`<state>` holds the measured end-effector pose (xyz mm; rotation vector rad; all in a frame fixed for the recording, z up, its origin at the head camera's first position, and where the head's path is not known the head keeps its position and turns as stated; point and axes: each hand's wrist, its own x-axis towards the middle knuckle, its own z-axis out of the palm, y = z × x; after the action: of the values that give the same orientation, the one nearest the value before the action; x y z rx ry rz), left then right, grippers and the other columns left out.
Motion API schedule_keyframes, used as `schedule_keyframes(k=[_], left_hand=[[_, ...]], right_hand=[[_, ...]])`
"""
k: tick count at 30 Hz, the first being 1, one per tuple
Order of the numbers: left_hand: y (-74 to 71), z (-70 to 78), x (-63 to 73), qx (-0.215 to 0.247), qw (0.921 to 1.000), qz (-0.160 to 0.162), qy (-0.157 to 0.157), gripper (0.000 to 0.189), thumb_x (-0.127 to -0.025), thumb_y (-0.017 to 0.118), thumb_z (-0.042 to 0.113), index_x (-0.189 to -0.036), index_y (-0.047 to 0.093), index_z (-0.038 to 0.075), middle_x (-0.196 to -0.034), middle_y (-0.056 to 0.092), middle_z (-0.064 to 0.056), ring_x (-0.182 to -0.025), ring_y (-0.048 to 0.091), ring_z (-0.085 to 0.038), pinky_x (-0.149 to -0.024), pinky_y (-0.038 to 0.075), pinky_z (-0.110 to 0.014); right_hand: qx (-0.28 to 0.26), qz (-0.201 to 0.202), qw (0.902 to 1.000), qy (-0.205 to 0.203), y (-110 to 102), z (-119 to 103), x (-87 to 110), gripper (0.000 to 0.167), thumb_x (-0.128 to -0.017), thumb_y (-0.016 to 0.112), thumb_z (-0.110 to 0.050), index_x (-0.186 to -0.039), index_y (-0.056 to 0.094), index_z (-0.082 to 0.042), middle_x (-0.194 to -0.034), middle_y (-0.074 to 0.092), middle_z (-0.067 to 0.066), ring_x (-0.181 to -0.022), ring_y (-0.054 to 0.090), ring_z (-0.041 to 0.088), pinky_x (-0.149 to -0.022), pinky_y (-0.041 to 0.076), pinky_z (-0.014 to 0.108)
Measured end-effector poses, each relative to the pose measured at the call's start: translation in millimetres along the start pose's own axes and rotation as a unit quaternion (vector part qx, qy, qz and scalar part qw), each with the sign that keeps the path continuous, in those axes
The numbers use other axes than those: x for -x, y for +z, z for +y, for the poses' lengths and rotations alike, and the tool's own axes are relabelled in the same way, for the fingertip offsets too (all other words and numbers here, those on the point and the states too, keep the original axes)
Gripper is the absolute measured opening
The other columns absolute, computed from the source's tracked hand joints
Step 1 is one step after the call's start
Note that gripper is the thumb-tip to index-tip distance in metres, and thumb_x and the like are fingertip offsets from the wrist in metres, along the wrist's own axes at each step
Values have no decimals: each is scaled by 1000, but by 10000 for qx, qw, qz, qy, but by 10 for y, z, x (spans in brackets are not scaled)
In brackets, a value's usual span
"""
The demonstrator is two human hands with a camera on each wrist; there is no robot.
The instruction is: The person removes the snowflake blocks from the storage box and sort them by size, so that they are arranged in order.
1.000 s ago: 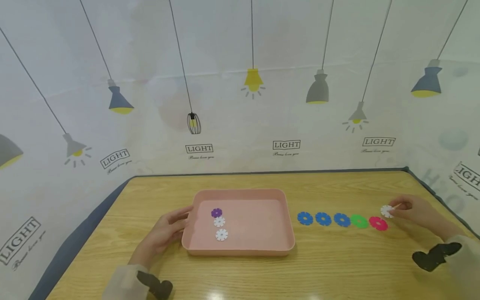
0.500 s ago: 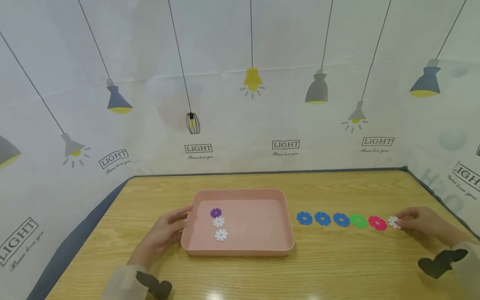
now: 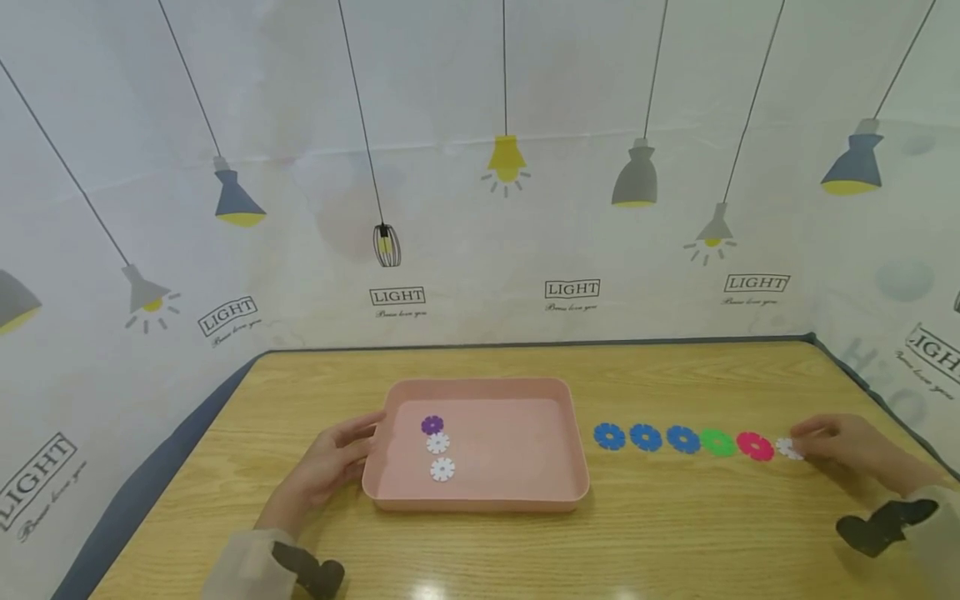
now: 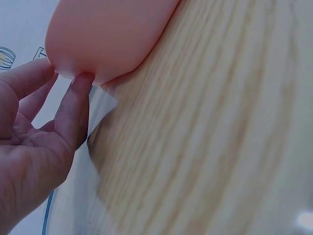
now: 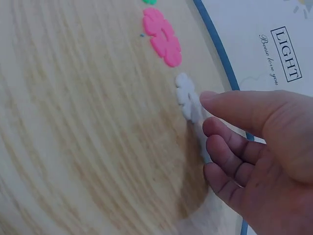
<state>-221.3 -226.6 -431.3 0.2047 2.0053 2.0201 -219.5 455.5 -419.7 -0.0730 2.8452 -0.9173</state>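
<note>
At the right end of a row on the table, my right hand (image 3: 847, 450) holds a white notched snowflake disc (image 3: 787, 450) by its right edge. In the right wrist view the thumb tip is right at the rim of this disc (image 5: 187, 98), and the other fingers are curled below. A pink snowflake disc (image 3: 755, 446) lies just left of it. My left hand (image 3: 330, 458) touches the outer left wall of a pink tray (image 3: 480, 505) with its fingertips. Those fingers look fairly straight against the tray's corner (image 4: 107, 34) in the left wrist view.
Leftward in the row lie a green disc (image 3: 717, 442) and several blue discs (image 3: 646, 437). Inside the tray are a purple disc (image 3: 432, 425) and two white discs (image 3: 442, 470). A lamp-print curtain (image 3: 480, 308) stands behind the wooden table (image 3: 480, 554).
My right hand has brought the white disc down and to the right, beside the pink one, and its fingers now cover more of it. The left hand stays at the tray.
</note>
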Motion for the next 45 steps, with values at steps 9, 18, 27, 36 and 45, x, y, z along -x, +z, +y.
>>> schedule_keyframes(k=[9, 18, 27, 36, 45], left_hand=[[-1, -5, -10, -17, 10000, 58, -35, 51, -94, 50, 5, -141, 30, -2, -140, 29, -29, -111, 52, -22, -88, 48, -33], [-2, -3, 0, -5, 10000, 1, 2, 52, -94, 50, 6, -140, 29, -3, -139, 28, -31, -110, 52, -23, -88, 48, -34], [-3, -4, -7, 24, 10000, -66, 52, 52, -94, 49, 6, -141, 27, -4, -139, 27, -32, -112, 51, -24, -89, 47, -34], [-13, -6, 22, -10, 10000, -6, 7, 52, -94, 49, 5, -141, 28, -4, -139, 27, -31, -110, 52, -22, -88, 48, -33], [0, 5, 4, -77, 9997, 221, -113, 50, -94, 51, 7, -140, 33, 0, -140, 31, -27, -115, 49, -26, -91, 46, -35]], right_hand=[[97, -44, 9977, -669, -3, -437, -71, 42, -90, 59, -23, -114, 56, 11, -94, 62, 15, -79, 59, 20, -63, 50, 31], [-345, -655, 9846, -1583, 179, -1166, -258, 37, -90, 59, -18, -115, 55, 8, -87, 60, 10, -76, 56, 19, -66, 50, 31], [-787, -1283, 9656, -2123, 486, -1807, -443, 34, -88, 61, -17, -114, 56, 5, -87, 60, 14, -77, 55, 25, -66, 50, 34], [-471, -1737, 9462, -2690, 918, -2545, -654, 27, -88, 63, -20, -110, 61, -5, -85, 60, 2, -75, 55, 17, -65, 49, 30], [9, -2272, 9289, -2923, 1290, -3175, -729, 24, -85, 66, -16, -108, 63, -10, -85, 59, -2, -80, 54, 15, -73, 49, 28]])
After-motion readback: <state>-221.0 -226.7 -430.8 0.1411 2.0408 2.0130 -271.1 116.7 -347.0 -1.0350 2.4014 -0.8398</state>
